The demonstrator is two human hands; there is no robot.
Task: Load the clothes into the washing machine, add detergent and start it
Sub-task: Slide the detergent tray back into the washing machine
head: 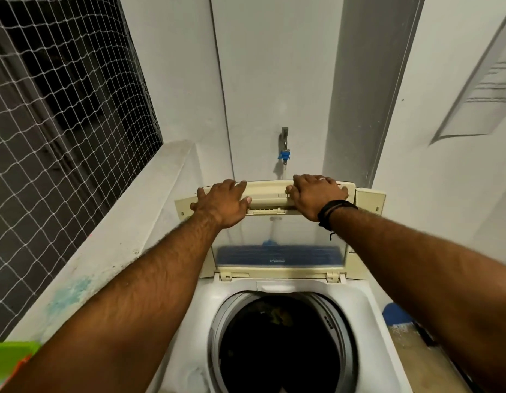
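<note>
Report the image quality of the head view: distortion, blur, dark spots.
Head view: wide-angle bending bows the wall edges and netted window; the lid under the left hand and right hand looks slightly soft; the drum is too dark to read its contents.

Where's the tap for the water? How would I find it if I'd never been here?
Start at the washing machine with its lid raised, and look at the white wall straight behind it. Just above the lid's top edge, between the left hand and the right hand, a small metal tap sticks out. It is the only thing there with a bright blue connector below it.
</note>
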